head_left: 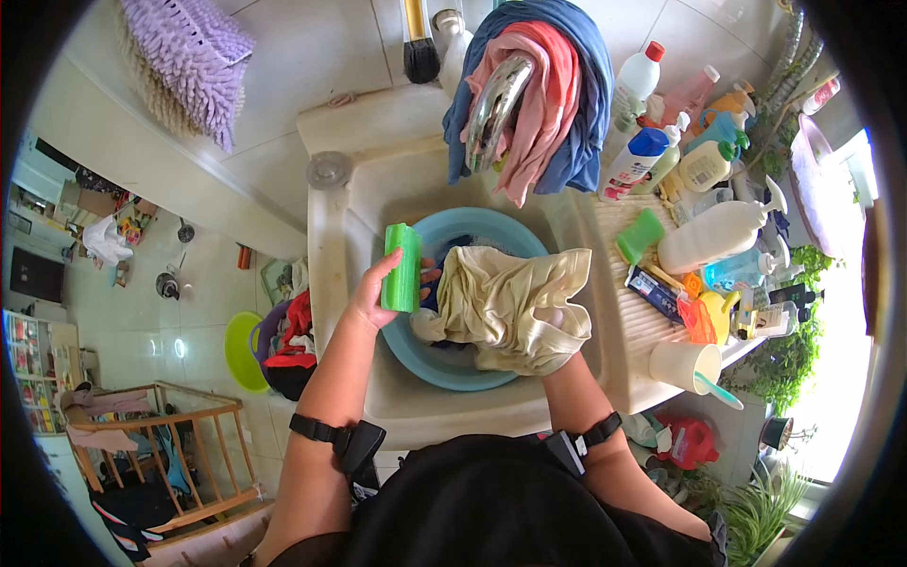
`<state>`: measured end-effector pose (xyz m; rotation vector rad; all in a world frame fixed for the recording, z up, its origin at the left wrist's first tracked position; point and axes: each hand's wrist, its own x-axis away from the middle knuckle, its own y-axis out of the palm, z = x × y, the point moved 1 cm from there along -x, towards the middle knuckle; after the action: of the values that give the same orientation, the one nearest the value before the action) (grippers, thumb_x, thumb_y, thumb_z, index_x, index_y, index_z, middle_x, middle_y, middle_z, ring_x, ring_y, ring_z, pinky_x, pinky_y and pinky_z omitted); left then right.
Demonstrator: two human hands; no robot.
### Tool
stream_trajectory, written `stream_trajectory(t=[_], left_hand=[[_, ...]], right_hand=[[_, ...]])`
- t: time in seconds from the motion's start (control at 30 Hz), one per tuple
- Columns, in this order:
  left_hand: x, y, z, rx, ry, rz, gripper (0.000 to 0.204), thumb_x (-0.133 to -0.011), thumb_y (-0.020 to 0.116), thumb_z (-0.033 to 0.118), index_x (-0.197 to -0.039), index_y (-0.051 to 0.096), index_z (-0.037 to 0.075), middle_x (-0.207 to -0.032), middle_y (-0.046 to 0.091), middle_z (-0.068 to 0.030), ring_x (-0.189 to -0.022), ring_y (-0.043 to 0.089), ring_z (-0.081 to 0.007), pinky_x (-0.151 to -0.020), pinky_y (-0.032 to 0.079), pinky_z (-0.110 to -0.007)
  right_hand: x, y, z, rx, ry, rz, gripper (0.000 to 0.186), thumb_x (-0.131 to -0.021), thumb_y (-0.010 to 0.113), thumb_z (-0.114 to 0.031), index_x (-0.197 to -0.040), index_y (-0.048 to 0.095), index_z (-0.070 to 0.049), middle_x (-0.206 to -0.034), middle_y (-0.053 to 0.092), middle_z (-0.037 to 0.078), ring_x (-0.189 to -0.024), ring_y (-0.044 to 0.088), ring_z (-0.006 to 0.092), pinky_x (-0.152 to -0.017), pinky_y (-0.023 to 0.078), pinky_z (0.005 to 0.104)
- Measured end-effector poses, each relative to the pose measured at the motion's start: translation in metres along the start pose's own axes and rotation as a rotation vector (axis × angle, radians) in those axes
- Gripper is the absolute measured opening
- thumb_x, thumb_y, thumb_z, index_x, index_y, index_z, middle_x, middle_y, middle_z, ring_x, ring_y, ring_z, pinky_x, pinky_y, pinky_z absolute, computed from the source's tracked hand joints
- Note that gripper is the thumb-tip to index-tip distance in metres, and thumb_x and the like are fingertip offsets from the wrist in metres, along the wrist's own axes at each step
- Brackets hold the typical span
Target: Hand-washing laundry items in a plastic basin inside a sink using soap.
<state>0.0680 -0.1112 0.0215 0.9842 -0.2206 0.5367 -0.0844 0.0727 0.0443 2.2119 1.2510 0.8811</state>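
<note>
Head view, nearest part first: two bare forearms, each with a black strap, reach up to the round blue plastic basin, which sits in a cream-coloured sink. The left hand is clamped around a green soap bar, thumb on one side and fingers on the other, over the basin's left rim. The bar's long axis runs almost straight away from the body, one narrow end pointing to the basin's far side and the other back toward the wearer. The right hand is hidden by a crumpled cream garment over the basin's middle and right, so whether it is closed on the fabric I cannot tell. Dark cloth shows beneath, inside the basin.

The step in hand looks like soaping the garment; as I judge it, the next move calls for a patch spread and held steady on the right while the bar comes across flat from the left.

Right of the basin, a ribbed worktop bears a white cup, a green block and a white pump bottle. Beyond the basin, pink cloth and blue cloth hang over a chrome faucet
</note>
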Motion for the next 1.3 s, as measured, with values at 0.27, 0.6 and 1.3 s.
stream_trajectory(t=[0.27, 0.6, 1.3], left_hand=[[-0.012, 0.03, -0.004, -0.45, 0.108, 0.275, 0.043, -0.075, 0.063, 0.035, -0.105, 0.047, 0.009, -0.094, 0.055, -0.0069, -0.085, 0.056, -0.0193, -0.065, 0.044, -0.032], [-0.013, 0.072, -0.059, -0.987, 0.553, 0.396, 0.056, -0.073, 0.067, 0.034, -0.109, 0.043, -0.001, -0.098, 0.055, -0.0149, -0.092, 0.053, -0.0233, -0.08, 0.041, -0.033], [-0.065, 0.078, -0.047, -1.052, 0.273, 0.595, 0.075, -0.073, 0.054, 0.055, -0.109, 0.039, -0.009, -0.107, 0.049, -0.0264, -0.099, 0.049, -0.039, -0.082, 0.04, -0.044]], right_hand=[[-0.012, -0.008, 0.021, -0.029, -0.01, 0.057, 0.038, -0.087, 0.046, -0.036, -0.108, 0.05, -0.005, -0.098, 0.057, 0.01, -0.082, 0.057, 0.022, -0.074, 0.049, 0.0345], [-0.029, -0.001, 0.03, -0.503, 0.194, 0.085, 0.035, -0.083, 0.051, -0.035, -0.102, 0.055, -0.006, -0.091, 0.059, 0.01, -0.08, 0.058, 0.0233, -0.065, 0.049, 0.0354], [-0.018, -0.031, 0.061, -0.578, 0.048, 0.061, 0.032, -0.088, 0.045, -0.021, -0.116, 0.044, -0.007, -0.106, 0.053, 0.008, -0.093, 0.054, 0.0198, -0.08, 0.046, 0.0317]])
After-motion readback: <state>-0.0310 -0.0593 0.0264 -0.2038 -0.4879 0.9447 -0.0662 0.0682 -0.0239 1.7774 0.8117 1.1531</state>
